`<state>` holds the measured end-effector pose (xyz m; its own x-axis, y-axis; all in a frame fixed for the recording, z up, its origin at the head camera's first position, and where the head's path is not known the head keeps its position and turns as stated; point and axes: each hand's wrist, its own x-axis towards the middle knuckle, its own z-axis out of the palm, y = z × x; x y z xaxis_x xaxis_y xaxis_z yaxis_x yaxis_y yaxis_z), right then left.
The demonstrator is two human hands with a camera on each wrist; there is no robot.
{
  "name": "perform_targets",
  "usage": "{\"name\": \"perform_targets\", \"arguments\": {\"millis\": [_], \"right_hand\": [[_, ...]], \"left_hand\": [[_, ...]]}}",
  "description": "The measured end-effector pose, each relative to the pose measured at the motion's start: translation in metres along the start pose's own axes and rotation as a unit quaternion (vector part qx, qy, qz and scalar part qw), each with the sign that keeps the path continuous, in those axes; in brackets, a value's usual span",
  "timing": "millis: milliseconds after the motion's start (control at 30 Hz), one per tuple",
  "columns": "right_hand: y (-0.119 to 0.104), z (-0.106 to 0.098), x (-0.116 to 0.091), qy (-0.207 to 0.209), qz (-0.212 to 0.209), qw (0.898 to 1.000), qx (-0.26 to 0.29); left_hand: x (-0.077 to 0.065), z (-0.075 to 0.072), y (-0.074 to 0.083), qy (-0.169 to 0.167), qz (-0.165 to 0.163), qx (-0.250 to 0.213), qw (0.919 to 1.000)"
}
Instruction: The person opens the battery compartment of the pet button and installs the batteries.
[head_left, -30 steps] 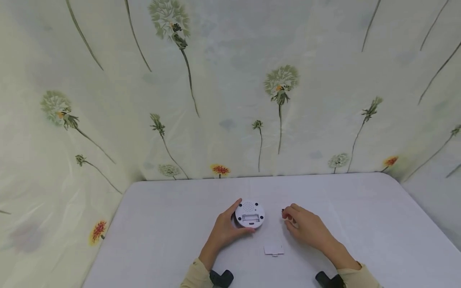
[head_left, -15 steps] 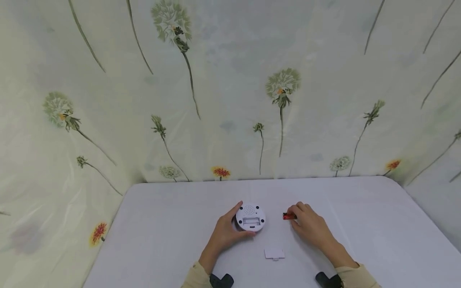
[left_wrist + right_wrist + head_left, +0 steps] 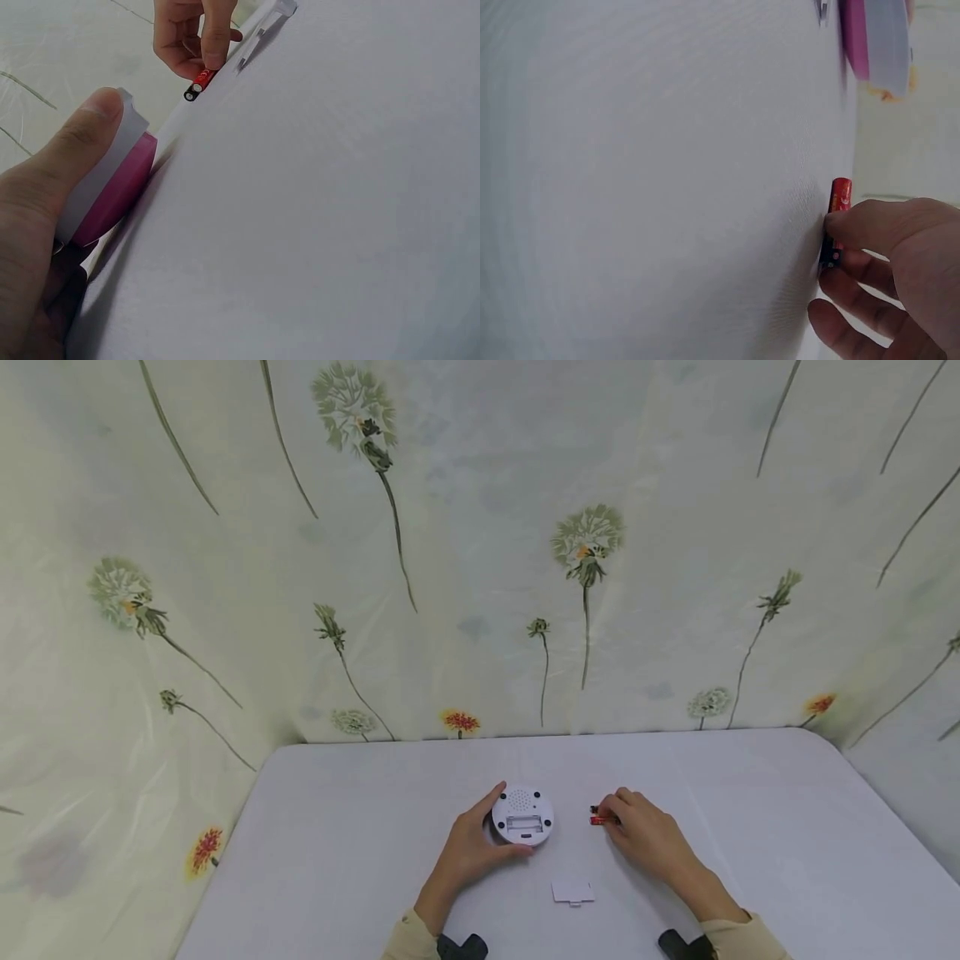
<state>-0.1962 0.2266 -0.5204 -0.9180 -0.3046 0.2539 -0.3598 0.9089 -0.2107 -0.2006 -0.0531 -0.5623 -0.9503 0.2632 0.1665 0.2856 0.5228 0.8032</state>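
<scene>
My left hand point(image 3: 474, 843) grips a round white device point(image 3: 521, 800) by its rim, thumb on the near side and fingers on the far side. Its underside faces up, showing small speaker holes, dark feet and an open battery compartment point(image 3: 523, 823) with no battery in it. The left wrist view reveals a pink side point(image 3: 120, 191) on the device. To its right, my right hand point(image 3: 643, 831) pinches small red-and-black batteries point(image 3: 838, 217) at the tabletop. Two battery ends show side by side in the left wrist view; the fingers cover the rest.
A white battery cover point(image 3: 573, 892) with a small tab lies on the table point(image 3: 360, 843), nearer me, between the hands. Behind the table hangs a flower-printed cloth point(image 3: 480, 568). Dark wrist mounts point(image 3: 462, 947) sit at both wrists.
The right hand's batteries were mostly hidden a second ago, then a red one showed at the fingertips; now two ends show. The left hand still holds the device in about the same place.
</scene>
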Motion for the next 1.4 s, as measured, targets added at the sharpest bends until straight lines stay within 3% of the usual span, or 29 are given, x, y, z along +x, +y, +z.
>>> {"name": "perform_targets", "arguments": {"millis": [600, 967, 1400], "right_hand": [[-0.007, 0.0, 0.004, 0.014, 0.005, 1.0, 0.012], [-0.019, -0.009, 0.01, 0.065, -0.035, 0.996, 0.056], [-0.032, -0.012, 0.012, 0.071, -0.069, 0.993, 0.068]], "left_hand": [[0.001, 0.001, -0.003, -0.007, 0.006, -0.018, 0.9998], [0.002, -0.001, -0.004, -0.006, 0.002, -0.019, 0.9998], [0.001, -0.003, -0.001, -0.01, -0.003, -0.018, 0.9998]]}}
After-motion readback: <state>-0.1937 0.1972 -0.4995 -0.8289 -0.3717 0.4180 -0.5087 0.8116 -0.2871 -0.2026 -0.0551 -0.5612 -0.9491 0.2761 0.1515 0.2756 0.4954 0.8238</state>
